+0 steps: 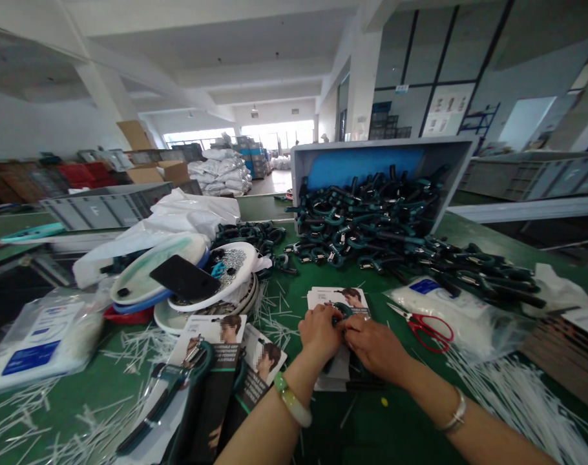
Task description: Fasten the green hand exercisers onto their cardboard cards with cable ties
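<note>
Teal-and-black plastic clips [371,219] mostly lie loose, few carded; left hand [318,332] and right hand [376,345] pinch one against printed paper cards [337,298].

The left hand [320,332] and right hand [375,347] pinch a teal plastic clamp [343,311] above printed cards [333,298]; red-handled scissors [424,329] lie just right, and a tipped grey crate [382,158] spills clamps ahead.
</note>
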`<action>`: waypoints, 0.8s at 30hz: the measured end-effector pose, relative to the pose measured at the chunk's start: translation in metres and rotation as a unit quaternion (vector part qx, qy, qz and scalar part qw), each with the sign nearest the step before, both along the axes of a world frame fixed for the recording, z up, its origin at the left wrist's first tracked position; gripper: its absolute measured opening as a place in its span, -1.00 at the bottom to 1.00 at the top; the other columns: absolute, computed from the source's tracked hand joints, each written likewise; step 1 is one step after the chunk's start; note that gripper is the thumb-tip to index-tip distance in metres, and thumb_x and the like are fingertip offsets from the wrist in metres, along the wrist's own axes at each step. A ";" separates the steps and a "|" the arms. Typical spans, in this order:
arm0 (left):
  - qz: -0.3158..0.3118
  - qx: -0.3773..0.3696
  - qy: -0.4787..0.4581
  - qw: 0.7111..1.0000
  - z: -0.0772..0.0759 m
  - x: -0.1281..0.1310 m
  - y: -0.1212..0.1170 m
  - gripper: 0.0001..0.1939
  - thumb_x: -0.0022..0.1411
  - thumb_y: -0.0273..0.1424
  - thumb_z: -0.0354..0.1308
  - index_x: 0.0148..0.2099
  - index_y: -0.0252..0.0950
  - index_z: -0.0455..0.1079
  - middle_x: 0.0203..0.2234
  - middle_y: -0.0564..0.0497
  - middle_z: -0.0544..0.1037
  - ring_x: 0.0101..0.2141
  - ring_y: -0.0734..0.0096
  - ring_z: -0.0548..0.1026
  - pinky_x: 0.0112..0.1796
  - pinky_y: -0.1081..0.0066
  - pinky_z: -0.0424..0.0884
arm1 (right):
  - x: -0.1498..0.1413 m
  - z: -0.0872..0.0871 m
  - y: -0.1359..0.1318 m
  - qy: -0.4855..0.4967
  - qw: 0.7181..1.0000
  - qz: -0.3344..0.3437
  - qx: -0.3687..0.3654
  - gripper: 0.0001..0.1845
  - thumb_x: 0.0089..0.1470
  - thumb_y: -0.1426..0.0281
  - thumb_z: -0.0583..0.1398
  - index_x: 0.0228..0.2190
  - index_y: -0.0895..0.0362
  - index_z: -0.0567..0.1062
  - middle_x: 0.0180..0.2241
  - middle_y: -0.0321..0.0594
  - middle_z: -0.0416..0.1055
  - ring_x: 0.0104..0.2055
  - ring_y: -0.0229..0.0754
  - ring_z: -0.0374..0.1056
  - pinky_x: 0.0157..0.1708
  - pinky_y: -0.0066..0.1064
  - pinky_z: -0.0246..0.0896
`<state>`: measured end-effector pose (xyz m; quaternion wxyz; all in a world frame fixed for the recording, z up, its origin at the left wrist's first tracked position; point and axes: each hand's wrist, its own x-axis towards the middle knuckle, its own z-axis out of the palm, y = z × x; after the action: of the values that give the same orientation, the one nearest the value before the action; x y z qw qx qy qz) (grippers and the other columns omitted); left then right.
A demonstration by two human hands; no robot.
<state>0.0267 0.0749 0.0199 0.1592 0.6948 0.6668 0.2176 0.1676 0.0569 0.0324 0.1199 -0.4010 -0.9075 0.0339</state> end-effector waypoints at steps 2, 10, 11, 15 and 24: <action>0.003 0.009 -0.007 1.000 0.002 0.000 -0.002 -0.80 0.10 -0.25 0.09 -0.21 -0.09 0.43 -0.20 0.00 0.46 -0.17 0.16 0.38 -0.20 0.20 0.28 | 0.000 0.007 -0.008 -0.010 1.000 -0.005 -0.010 -0.76 0.05 0.46 0.01 -0.35 0.14 0.47 -0.19 -0.10 0.36 -0.15 -0.11 0.25 -0.20 -0.31 0.20; -0.165 0.110 0.004 0.980 0.002 -0.019 -0.046 -0.90 0.01 -0.31 0.17 -0.33 -0.07 0.45 -0.02 0.07 0.35 0.03 0.13 0.21 0.07 -0.17 -0.20 | 0.022 0.007 -0.040 -0.053 0.997 -0.001 -0.050 -0.57 -0.20 0.54 0.12 -0.19 0.12 0.42 0.07 -0.02 0.18 0.05 0.08 0.13 -0.05 -0.11 0.14; -0.198 0.091 0.017 0.976 0.002 -0.022 -0.050 -0.83 -0.04 -0.33 0.21 -0.30 -0.05 0.44 0.00 0.07 0.34 0.04 0.09 0.18 0.06 -0.22 -0.25 | 0.024 0.005 -0.039 -0.038 0.998 0.009 -0.050 -0.61 -0.16 0.56 0.10 -0.21 0.11 0.43 0.06 -0.04 0.19 0.05 0.04 0.15 -0.04 -0.14 0.14; -0.233 0.043 0.038 0.971 0.002 -0.029 -0.055 -0.73 -0.09 -0.33 0.26 -0.24 -0.05 0.41 0.03 0.08 0.32 0.07 0.07 0.14 0.06 -0.26 -0.32 | 0.024 0.005 -0.036 0.036 0.997 0.035 -0.056 -0.76 -0.07 0.55 0.07 -0.35 0.09 0.45 -0.11 -0.12 0.33 -0.07 -0.12 0.26 -0.08 -0.28 0.17; -0.235 0.049 -0.021 0.970 -0.006 -0.037 -0.045 -0.85 -0.04 -0.39 0.26 -0.34 -0.19 0.38 -0.06 0.02 0.36 0.03 0.20 0.20 0.07 0.00 0.04 | 0.033 0.003 -0.035 0.075 0.996 -0.015 -0.042 -0.66 -0.07 0.60 0.00 -0.27 0.13 0.44 -0.20 -0.10 0.38 -0.16 -0.14 0.31 -0.15 -0.29 0.22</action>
<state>-0.0106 0.0297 0.0144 0.1852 0.8345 0.4696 0.2208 0.2002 0.0216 0.0356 0.1710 -0.4158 -0.8876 0.0998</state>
